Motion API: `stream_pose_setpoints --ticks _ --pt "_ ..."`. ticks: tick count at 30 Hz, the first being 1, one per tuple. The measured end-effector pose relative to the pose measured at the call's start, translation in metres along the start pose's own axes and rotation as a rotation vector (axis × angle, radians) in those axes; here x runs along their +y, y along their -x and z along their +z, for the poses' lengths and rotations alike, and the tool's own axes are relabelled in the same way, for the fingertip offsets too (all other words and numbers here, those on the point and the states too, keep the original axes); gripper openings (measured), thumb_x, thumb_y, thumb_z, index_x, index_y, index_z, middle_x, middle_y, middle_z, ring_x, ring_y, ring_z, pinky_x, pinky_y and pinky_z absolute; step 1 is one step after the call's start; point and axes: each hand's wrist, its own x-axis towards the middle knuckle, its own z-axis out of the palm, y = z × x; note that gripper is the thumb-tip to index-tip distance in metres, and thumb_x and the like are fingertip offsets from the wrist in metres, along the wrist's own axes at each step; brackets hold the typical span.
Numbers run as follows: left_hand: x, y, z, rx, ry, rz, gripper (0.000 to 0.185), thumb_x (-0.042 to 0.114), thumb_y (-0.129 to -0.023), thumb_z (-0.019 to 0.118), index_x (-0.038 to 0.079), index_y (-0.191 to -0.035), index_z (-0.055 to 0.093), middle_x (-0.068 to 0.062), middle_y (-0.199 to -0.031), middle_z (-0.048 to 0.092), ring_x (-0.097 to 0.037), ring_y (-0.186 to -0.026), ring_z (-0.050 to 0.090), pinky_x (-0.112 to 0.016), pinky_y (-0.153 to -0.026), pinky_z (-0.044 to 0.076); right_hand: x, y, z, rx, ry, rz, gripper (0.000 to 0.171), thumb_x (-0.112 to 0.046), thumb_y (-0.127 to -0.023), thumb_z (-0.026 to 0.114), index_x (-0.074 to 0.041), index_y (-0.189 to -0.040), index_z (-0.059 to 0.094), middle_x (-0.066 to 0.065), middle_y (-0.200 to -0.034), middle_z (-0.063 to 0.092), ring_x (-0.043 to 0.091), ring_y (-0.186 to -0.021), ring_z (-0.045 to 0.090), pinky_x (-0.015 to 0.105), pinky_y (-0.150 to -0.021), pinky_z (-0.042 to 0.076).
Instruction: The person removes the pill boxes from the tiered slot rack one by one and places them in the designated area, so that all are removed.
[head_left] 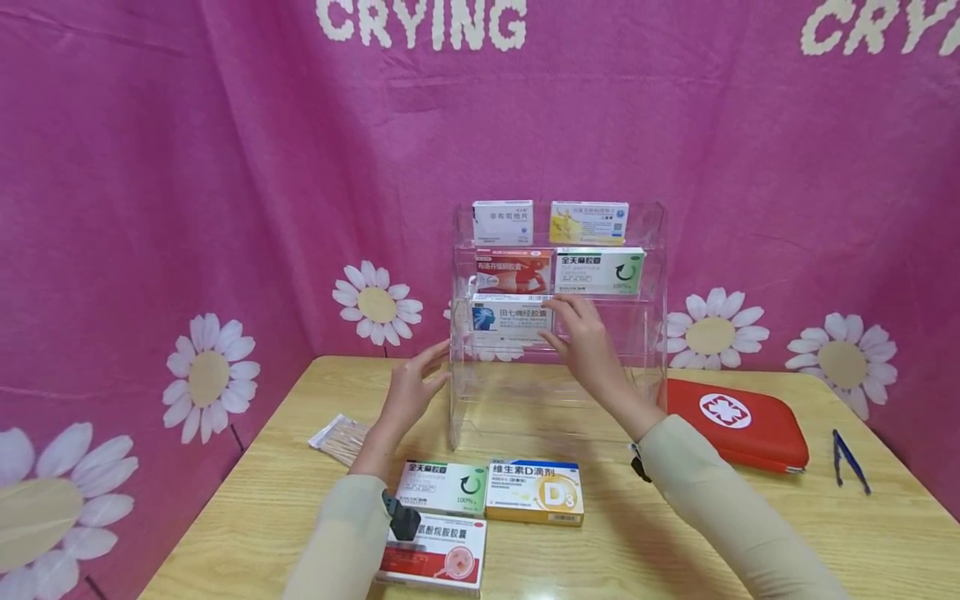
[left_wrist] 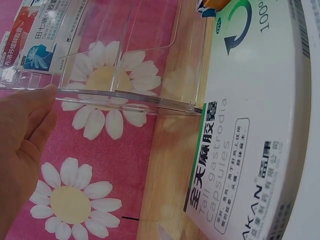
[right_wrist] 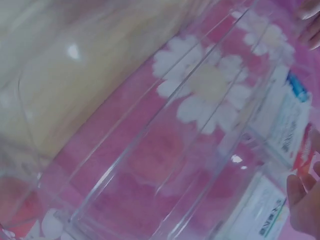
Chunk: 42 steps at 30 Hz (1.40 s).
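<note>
Hands at a clear acrylic rack (head_left: 652, 250) of medicine boxes.

Right hand (head_left: 585, 337) pinches the blue-and-white box (head_left: 510, 321) by its end on the rack's lowest shelf; left hand (head_left: 411, 390), fingers straight, touches the rack's left wall. Judged light, stiff cardboard, easily crushed, so take it by the short ends; the rack looks slippery.

We see bare table (head_left: 660, 533) open before the clear rack (head_left: 645, 333); three medicine boxes (head_left: 487, 500) crowd the near edge, a red pouch (head_left: 750, 425) blocks the right.
</note>
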Motion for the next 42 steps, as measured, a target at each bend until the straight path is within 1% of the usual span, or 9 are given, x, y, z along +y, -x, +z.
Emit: stream_pose_setpoints --ticks 2,6,10,13,19,21,27,36,42 --pt "0.000 0.001 0.001 0.004 0.001 0.003 0.051 -0.006 -0.083 0.070 -0.001 -0.133 0.058 -0.020 -0.126 0.066 -0.034 -0.113 0.067 -0.039 -0.098 0.057 0.006 -0.004 0.001 -0.025 0.030 0.013 0.047 -0.008 -0.080 0.079 0.002 -0.123 0.062 0.021 -0.121 0.061 0.035 -0.115 0.057 0.046 -0.103 0.055" --pt "0.000 0.001 0.001 0.013 0.003 0.020 0.051 -0.007 -0.083 0.070 -0.002 -0.132 0.058 -0.022 -0.124 0.067 -0.035 -0.111 0.068 -0.039 -0.097 0.057 0.015 -0.009 0.004 -0.090 0.045 0.047 0.047 -0.009 -0.082 0.077 -0.001 -0.126 0.061 0.020 -0.125 0.060 0.035 -0.116 0.056 0.046 -0.103 0.055" --pt "0.000 0.001 0.001 0.006 0.007 0.017 0.051 -0.006 -0.083 0.070 -0.001 -0.133 0.058 -0.021 -0.125 0.066 -0.035 -0.112 0.067 -0.037 -0.098 0.057 0.021 -0.010 0.008 -0.132 0.043 0.065 0.043 -0.005 -0.083 0.075 -0.003 -0.124 0.062 0.018 -0.126 0.059 0.034 -0.119 0.055 0.046 -0.101 0.056" --pt "0.000 0.002 0.001 -0.005 0.005 0.011 0.052 -0.005 -0.083 0.070 0.000 -0.133 0.057 -0.020 -0.126 0.066 -0.034 -0.113 0.067 -0.038 -0.098 0.057 0.022 -0.010 0.011 -0.140 0.049 0.064 0.040 -0.002 -0.083 0.074 -0.003 -0.121 0.062 0.018 -0.125 0.059 0.034 -0.119 0.055 0.045 -0.100 0.057" --pt "0.000 0.002 0.001 -0.009 0.001 0.017 0.052 -0.006 -0.083 0.070 -0.001 -0.133 0.057 -0.021 -0.128 0.065 -0.035 -0.113 0.067 -0.038 -0.098 0.057 0.022 -0.009 0.014 -0.122 0.040 0.046 0.035 0.003 -0.083 0.071 -0.002 -0.116 0.060 0.018 -0.120 0.059 0.035 -0.116 0.060 0.042 -0.102 0.057" --pt "0.000 0.001 0.001 -0.011 0.000 0.007 0.052 -0.005 -0.084 0.070 0.000 -0.134 0.057 -0.020 -0.129 0.065 -0.034 -0.114 0.066 -0.038 -0.098 0.057 0.022 -0.010 0.015 -0.107 0.017 0.043 0.033 0.004 -0.083 0.071 -0.001 -0.114 0.060 0.018 -0.118 0.059 0.035 -0.113 0.062 0.042 -0.101 0.057" --pt "0.001 0.001 0.000 -0.010 0.013 0.009 0.052 -0.006 -0.083 0.070 0.000 -0.133 0.057 -0.020 -0.128 0.064 -0.035 -0.114 0.066 -0.039 -0.098 0.057 0.022 -0.010 0.015 -0.073 -0.057 0.037 0.028 0.007 -0.083 0.070 0.001 -0.108 0.060 0.019 -0.112 0.060 0.037 -0.108 0.065 0.041 -0.094 0.061" --pt "-0.001 0.001 0.001 -0.005 0.022 0.016 0.052 -0.008 -0.082 0.070 -0.002 -0.133 0.057 -0.021 -0.127 0.065 -0.035 -0.113 0.067 -0.039 -0.098 0.057 0.021 -0.009 0.010 -0.058 -0.133 0.050 0.027 0.007 -0.083 0.070 0.000 -0.108 0.061 0.019 -0.110 0.060 0.036 -0.105 0.066 0.041 -0.095 0.061" --pt "-0.001 0.000 0.000 -0.007 0.024 0.010 0.051 -0.007 -0.083 0.070 -0.001 -0.133 0.057 -0.021 -0.128 0.065 -0.035 -0.113 0.067 -0.039 -0.098 0.057 0.022 -0.010 0.005 0.002 -0.145 0.026 0.028 0.006 -0.082 0.072 0.001 -0.107 0.062 0.019 -0.107 0.060 0.035 -0.097 0.067 0.042 -0.089 0.063"
